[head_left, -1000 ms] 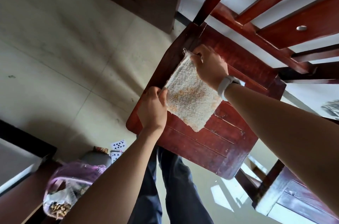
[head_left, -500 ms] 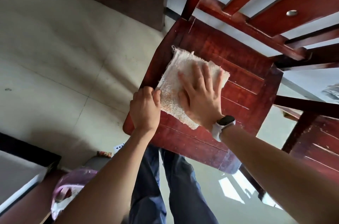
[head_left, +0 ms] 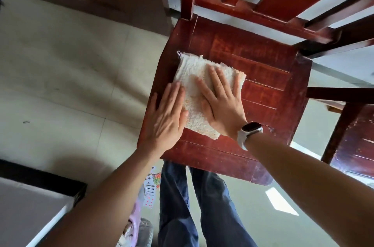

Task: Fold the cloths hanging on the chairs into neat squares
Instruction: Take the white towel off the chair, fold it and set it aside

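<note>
Two open hands, left hand (head_left: 166, 117) and right hand (head_left: 221, 103), flat on folded cloth (head_left: 194, 76) near chair seat (head_left: 263, 76) left edge. Risk: sideways sliding on slick wood, layers skewing, corners drifting off square.

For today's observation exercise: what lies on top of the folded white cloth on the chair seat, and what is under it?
On the cloth: the right hand lies flat; the left hand overlaps its left edge. Under it: the chair seat. Anything beneath the cloth itself is hidden.
</note>
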### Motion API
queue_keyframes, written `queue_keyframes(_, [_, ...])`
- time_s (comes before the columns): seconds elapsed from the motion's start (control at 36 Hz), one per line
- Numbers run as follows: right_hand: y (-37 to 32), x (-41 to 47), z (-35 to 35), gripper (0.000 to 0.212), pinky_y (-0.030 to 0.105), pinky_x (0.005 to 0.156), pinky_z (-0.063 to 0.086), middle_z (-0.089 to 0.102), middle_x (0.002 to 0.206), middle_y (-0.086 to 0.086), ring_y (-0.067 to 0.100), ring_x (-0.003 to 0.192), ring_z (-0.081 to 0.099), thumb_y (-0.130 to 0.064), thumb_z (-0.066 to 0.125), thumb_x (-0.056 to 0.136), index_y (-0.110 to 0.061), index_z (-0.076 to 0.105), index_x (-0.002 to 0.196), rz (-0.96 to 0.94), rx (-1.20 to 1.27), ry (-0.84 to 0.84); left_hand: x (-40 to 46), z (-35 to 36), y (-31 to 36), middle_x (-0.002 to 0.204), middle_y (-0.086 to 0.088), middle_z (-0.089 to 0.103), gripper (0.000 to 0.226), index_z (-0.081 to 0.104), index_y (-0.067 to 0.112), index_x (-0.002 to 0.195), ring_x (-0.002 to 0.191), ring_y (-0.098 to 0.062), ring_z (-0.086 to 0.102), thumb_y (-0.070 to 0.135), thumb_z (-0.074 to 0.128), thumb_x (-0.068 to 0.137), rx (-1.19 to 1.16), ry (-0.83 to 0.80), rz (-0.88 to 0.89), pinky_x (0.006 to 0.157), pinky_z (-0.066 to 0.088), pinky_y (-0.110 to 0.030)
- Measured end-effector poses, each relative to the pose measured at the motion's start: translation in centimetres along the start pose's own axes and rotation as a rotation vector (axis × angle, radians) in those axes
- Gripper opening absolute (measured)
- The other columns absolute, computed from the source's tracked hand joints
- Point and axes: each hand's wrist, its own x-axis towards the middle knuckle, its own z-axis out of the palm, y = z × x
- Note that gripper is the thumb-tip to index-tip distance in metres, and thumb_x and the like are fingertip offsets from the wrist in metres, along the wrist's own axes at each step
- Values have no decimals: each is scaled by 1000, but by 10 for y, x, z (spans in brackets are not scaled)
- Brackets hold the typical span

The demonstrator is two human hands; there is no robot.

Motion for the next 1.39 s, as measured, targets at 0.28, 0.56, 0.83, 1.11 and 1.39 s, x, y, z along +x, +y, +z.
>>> queue_keyframes(0.28, [3, -35, 26, 52, 59, 111, 16, 17, 153, 12, 26, 142, 9, -41, 25, 96, -30, 15, 146, 94, -35, -74, 4, 12, -6, 154, -8, 0, 66, -5, 17, 145, 143, -29, 6, 51, 17, 93, 133, -94, -98, 114, 14, -49])
queue_keyframes(0.56, [-1, -47, 2, 46, 45, 109, 32, 38, 141, 14, 28, 130, 36, -25, 43, 93, -7, 38, 135, 353, 409, 158, 25, -31, 2, 150, -12, 27, 50, 43, 11, 132, 140, -30, 19, 34, 37, 88, 130, -40, 50, 110, 14, -55])
queue_keyframes(0.83, [-43, -47, -5, 46, 43, 90, 46, 56, 109, 6, 26, 101, 55, -43, 54, 81, -9, 46, 111, 1097, 827, -211, 108, -44, 15, 154, -5, 20, 50, 16, 23, 146, 142, -24, 13, 35, 22, 98, 274, -278, 285, 114, 0, -52])
queue_keyframes(1.11, [35, -37, -36, 41, 39, 93, 46, 51, 115, 11, 26, 106, 52, -15, 59, 84, -9, 46, 122, 990, 832, 383, 72, -38, 16, 105, -16, 61, 42, 51, 5, 125, 95, -35, 60, 27, 49, 89, 16, -108, 11, 81, 45, -47])
queue_keyframes(1.39, [21, -49, -15, 24, 23, 47, 35, 55, 66, 1, 10, 54, 46, -31, 50, 90, -11, 53, 77, 1266, 1046, 267, 92, -36, 44, 132, -24, 45, 47, 39, -2, 134, 125, -34, 40, 25, 42, 96, -402, -168, -264, 103, 27, -35])
